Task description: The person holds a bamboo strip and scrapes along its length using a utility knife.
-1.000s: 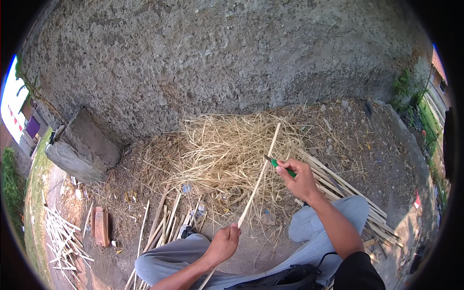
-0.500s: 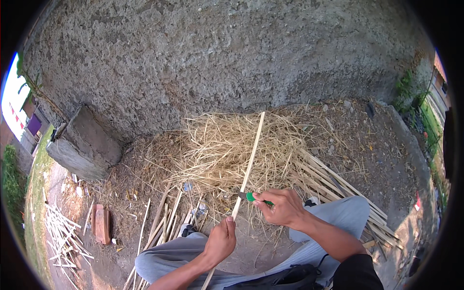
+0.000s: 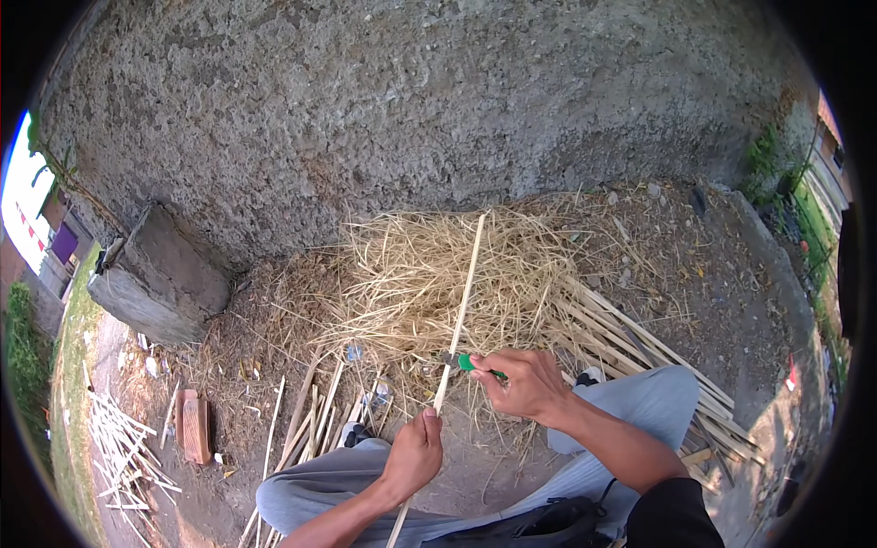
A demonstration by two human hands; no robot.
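A long, thin pale wooden strip (image 3: 468, 292), perhaps bamboo, slants upward in front of me, its far end over a heap of shavings (image 3: 411, 274). My left hand (image 3: 415, 457) is closed round its lower part, thumb on top, and the tail passes down by my leg. In my right hand (image 3: 527, 385) is a knife with a green handle (image 3: 468, 363). Its short dark blade rests against the strip, a little above the left hand. The fingers wrap the handle and hide most of it.
Long strips (image 3: 630, 342) lie right of the shavings, others (image 3: 315, 411) beside my left knee. Thin white strips (image 3: 123, 447) are piled far left near a reddish brick (image 3: 191, 425). A rough wall (image 3: 438, 110) rises behind, with a concrete block (image 3: 164, 274) at its left.
The strip's far end has swung slightly left. My right hand and the knife have shifted a little left and up along it; the left hand keeps its grip almost in place.
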